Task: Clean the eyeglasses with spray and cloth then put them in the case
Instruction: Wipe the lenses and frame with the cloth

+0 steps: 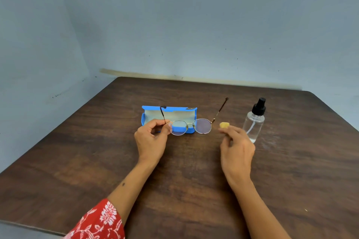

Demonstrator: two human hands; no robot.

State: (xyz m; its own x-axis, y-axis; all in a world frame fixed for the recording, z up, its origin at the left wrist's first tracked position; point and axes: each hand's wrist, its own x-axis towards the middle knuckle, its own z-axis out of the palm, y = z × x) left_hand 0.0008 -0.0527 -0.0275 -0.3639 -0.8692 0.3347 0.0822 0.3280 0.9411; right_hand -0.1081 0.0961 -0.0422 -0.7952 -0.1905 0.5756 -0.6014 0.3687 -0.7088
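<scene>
My left hand (152,139) pinches the thin-rimmed eyeglasses (191,126) at their left hinge and holds them up, temples unfolded and pointing away from me. Behind them an open blue case (169,117) with a pale lining lies on the table. My right hand (236,147) holds a small bunched yellow cloth (224,125) at its fingertips, just right of the right lens and apart from it. A clear spray bottle (255,120) with a black nozzle stands upright right beside my right hand.
The dark wooden table (97,151) reaches to a blue-grey wall at the back and on the left. Its near left edge shows at the bottom corner. A red patterned sleeve (101,221) covers my left upper arm.
</scene>
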